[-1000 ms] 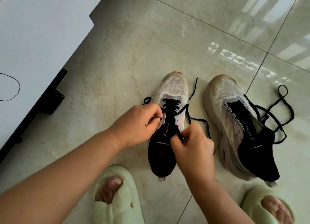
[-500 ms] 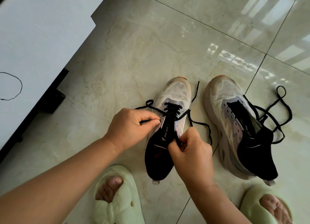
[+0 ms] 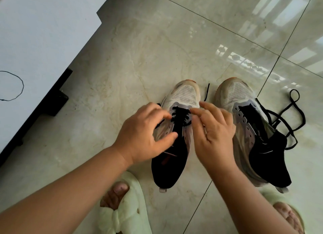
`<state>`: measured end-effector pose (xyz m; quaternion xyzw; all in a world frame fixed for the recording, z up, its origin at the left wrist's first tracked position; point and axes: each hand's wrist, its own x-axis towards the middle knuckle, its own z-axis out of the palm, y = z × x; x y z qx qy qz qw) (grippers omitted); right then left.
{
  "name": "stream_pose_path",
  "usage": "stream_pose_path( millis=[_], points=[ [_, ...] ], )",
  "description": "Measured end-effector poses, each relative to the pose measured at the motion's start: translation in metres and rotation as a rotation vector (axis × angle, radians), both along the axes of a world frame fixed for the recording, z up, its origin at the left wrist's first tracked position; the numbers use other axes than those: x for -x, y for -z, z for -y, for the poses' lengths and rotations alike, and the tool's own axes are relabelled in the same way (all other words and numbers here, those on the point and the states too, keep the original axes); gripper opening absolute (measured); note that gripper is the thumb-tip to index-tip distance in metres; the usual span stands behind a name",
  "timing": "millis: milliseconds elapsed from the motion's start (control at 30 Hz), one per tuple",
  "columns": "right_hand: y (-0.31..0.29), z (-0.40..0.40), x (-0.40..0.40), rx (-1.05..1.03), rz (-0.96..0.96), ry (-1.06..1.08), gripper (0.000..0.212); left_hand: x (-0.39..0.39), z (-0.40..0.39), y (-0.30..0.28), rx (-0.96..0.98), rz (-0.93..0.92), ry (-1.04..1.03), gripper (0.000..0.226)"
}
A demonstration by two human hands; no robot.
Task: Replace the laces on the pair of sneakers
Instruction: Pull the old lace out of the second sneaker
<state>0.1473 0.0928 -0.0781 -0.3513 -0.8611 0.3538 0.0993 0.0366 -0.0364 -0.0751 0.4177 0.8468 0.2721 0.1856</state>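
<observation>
The left sneaker (image 3: 182, 96) lies on the floor, toe away from me, with a black lace (image 3: 180, 113) threaded through its front eyelets. My left hand (image 3: 143, 137) hovers over the shoe's left side with fingers spread and loosely bent, a stretch of lace passing under them. My right hand (image 3: 213, 134) is on the shoe's right side with fingers extended, its index tip at the front eyelets. One lace end (image 3: 207, 92) lies between the shoes. The right sneaker (image 3: 244, 121) is unlaced, and a loose black lace (image 3: 295, 111) lies beside it.
A white table (image 3: 43, 50) with a dark base (image 3: 57, 100) stands at the left, and a thin black thread loop (image 3: 19, 86) lies on it. My feet in pale green slippers (image 3: 125, 214) sit just behind the shoes. Glossy tile floor (image 3: 157, 50) stretches ahead.
Both hands have let go of the lace ends they were pinching and pulling. They moved forward to the front lacing, and their fingers have spread.
</observation>
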Motion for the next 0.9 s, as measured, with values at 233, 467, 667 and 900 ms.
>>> stream_pose_path(
  millis=[233, 467, 667, 900],
  points=[
    [0.002, -0.015, 0.006, 0.142, 0.131, -0.063, 0.009, -0.018, -0.009, 0.007, 0.046, -0.045, -0.017, 0.025],
    [0.0, -0.014, 0.02, 0.177, 0.269, -0.052, 0.015, -0.021, -0.01, 0.009, 0.019, -0.039, -0.06, 0.022],
    [-0.001, -0.012, 0.038, 0.075, 0.486, -0.111, 0.016, -0.025, -0.011, 0.009, -0.028, -0.012, -0.098, 0.015],
    [0.008, -0.023, 0.038, 0.249, 0.363, -0.222, 0.016, -0.024, -0.009, 0.006, -0.025, -0.02, -0.122, 0.019]
  ],
)
